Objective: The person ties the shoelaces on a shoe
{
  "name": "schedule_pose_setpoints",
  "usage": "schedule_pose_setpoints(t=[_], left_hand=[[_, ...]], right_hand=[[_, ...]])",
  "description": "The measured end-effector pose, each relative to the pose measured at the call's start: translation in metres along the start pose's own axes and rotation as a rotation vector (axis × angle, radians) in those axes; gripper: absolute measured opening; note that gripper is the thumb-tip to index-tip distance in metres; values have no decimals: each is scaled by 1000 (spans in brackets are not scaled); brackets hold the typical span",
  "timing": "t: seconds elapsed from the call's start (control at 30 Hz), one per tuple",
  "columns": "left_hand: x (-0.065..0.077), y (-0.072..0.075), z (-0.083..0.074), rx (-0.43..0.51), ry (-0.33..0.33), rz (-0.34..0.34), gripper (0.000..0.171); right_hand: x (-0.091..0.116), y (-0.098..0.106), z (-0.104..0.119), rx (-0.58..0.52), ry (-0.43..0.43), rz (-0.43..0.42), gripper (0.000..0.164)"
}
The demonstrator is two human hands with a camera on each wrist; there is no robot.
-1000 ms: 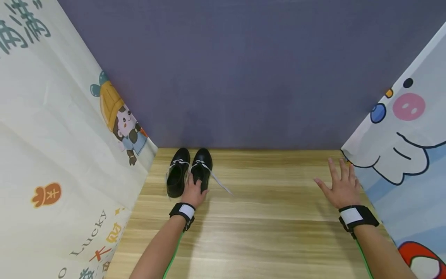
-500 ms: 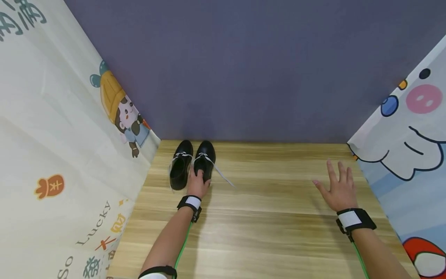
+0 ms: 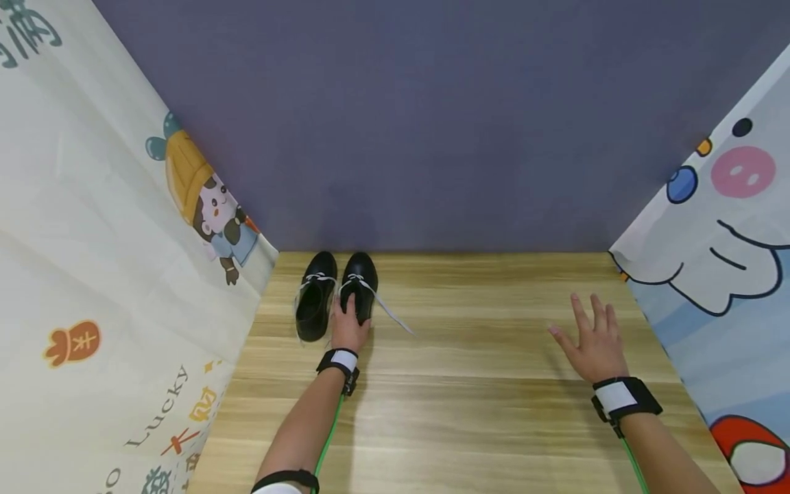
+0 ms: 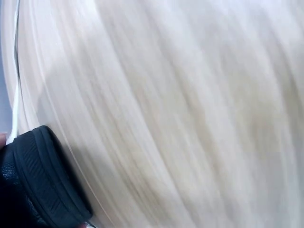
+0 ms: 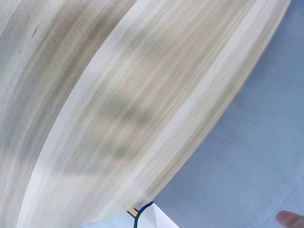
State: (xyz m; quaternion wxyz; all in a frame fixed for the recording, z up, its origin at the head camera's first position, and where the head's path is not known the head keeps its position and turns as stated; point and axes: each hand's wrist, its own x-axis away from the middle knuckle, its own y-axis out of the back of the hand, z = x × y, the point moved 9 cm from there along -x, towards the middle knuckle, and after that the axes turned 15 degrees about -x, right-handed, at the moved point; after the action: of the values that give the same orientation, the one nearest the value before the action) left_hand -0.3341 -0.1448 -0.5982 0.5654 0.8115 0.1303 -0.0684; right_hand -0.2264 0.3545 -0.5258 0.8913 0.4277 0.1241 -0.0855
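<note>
Two black lace-up shoes stand side by side, toes against the far wall. My left hand (image 3: 350,329) grips the heel of the right-hand shoe (image 3: 359,271), fingers over its opening and thumb along the outer side. That shoe's dark heel also fills the lower left corner of the left wrist view. The left-hand shoe (image 3: 316,302) is just beside my fingers. A white shoelace (image 3: 395,315) trails from the held shoe onto the wood-grain surface. My right hand (image 3: 595,350) has spread fingers, holds nothing and hovers at the right; one fingertip (image 5: 289,218) shows in the right wrist view.
A grey-blue wall (image 3: 432,123) rises behind the wood-grain surface (image 3: 469,343). White printed sheets bound it: a left sheet (image 3: 92,261) with lettering and a cartoon figure, and a right sheet (image 3: 747,274) with a pig-like snout, close to my right hand.
The head view has shifted slightly. My right hand has drawn a little back and to the left, fingers still spread. My left hand stays at the same shoe, and both shoes keep their places.
</note>
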Motion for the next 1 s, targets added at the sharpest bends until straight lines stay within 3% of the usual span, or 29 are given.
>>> schedule_pose_setpoints(t=[0.3,0.53,0.83,1.0], left_hand=[[20,-8,-19,13,-71,-29,61],[42,-11,-46,53,-148,-24,48],[73,-9,-75,64,-214,26,34],[89,-9,-86,47,-241,48,32]], right_hand=[[3,-5,9,-21,16,-3,82],[1,-14,15,-35,4,21,83],[2,-40,41,-87,116,29,80],[10,-61,48,-109,134,55,83]])
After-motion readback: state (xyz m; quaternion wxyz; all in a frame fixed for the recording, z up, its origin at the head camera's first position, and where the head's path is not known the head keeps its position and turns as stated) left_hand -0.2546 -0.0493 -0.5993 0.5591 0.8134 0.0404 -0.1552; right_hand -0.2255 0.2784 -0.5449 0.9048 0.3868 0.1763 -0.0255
